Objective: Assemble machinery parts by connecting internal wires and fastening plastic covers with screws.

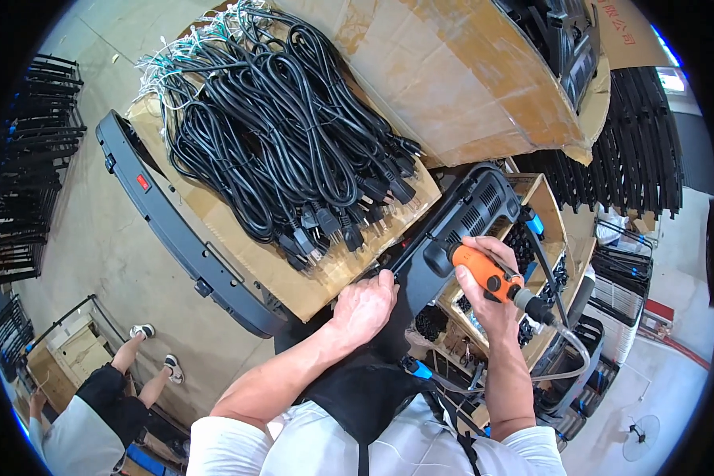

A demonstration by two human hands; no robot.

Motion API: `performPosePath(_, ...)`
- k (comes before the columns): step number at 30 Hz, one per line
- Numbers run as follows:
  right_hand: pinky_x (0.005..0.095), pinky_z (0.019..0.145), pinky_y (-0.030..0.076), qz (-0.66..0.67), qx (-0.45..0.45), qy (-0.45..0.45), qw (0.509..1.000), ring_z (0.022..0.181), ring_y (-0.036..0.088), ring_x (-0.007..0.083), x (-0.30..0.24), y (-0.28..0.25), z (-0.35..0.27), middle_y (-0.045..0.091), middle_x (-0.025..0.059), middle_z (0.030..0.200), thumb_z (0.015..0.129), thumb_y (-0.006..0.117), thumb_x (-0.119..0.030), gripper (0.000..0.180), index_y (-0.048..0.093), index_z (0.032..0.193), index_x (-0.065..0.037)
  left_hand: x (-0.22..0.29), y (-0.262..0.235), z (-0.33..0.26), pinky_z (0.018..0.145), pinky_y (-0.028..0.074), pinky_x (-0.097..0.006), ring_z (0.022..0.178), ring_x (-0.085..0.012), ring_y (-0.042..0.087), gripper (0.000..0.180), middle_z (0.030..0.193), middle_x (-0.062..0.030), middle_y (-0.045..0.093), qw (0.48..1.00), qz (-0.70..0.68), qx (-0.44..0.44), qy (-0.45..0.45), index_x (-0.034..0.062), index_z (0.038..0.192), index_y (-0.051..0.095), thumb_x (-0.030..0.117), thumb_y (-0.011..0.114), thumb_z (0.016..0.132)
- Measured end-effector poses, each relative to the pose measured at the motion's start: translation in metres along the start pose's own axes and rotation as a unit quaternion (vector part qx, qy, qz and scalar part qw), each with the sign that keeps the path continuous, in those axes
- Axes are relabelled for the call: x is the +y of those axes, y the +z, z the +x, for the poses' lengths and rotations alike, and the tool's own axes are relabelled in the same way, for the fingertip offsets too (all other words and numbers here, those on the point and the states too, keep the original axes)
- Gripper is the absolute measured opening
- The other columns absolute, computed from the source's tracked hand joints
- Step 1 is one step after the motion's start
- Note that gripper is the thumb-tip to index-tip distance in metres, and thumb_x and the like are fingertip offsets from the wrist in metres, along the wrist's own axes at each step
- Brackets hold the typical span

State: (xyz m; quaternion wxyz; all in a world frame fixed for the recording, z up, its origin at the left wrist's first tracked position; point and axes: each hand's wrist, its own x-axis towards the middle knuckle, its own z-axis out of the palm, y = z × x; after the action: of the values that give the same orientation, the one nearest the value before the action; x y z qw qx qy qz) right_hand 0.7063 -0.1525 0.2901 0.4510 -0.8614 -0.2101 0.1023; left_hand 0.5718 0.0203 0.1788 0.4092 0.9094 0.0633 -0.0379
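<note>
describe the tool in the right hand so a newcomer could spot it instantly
Start at the heap of black power cords on cardboard, then drop to its lower right. There the right hand holds a screwdriver against a black plastic housing. Its orange body is unique among its neighbours.

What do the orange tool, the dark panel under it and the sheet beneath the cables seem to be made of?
The orange tool in the right hand looks like glossy moulded plastic with a metal tip. The dark panel, steadied by the left hand, seems matt moulded plastic, judging by its slotted vents. The sheet under the black cables is brown corrugated cardboard, creased at the edges.
</note>
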Motion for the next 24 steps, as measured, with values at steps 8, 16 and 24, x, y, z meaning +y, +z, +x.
performPosePath(8, 0.0383, 0.107, 0.056, -0.011, -0.008, -0.015, 1.000, 0.119, 0.071, 0.0259, -0.005, 0.006, -0.004, 0.072, 0.0153, 0.127, 0.086, 0.082, -0.002, 0.052, 0.060, 0.133, -0.004, -0.006, 0.004, -0.007, 0.059, 0.058, -0.047, 0.066, -0.0339, 0.072, 0.025, 0.072, -0.0157, 0.068, 1.000, -0.017, 0.010, -0.008, 0.0031, 0.092, 0.052, 0.022, 0.067, 0.100)
performPosePath(16, 0.0386, 0.107, 0.055, 0.025, 0.012, 0.009, 1.000, 0.116, 0.071, 0.0236, 0.009, 0.001, 0.008, 0.072, 0.0159, 0.127, 0.089, 0.081, -0.005, 0.050, 0.058, 0.134, 0.000, 0.001, 0.006, 0.008, 0.059, 0.056, -0.050, 0.066, -0.0367, 0.070, 0.026, 0.072, -0.0181, 0.067, 1.000, -0.009, 0.017, -0.009, 0.0019, 0.091, 0.053, 0.023, 0.067, 0.100)
performPosePath(24, 0.0382, 0.105, 0.055, 0.029, 0.002, 0.039, 0.999, 0.116, 0.070, 0.0233, -0.001, -0.001, 0.018, 0.072, 0.0155, 0.127, 0.090, 0.080, -0.005, 0.049, 0.059, 0.134, 0.000, -0.001, 0.008, 0.008, 0.059, 0.056, -0.050, 0.068, -0.0369, 0.070, 0.026, 0.074, -0.0185, 0.068, 1.000, -0.004, 0.007, -0.001, 0.0014, 0.093, 0.053, 0.023, 0.066, 0.101)
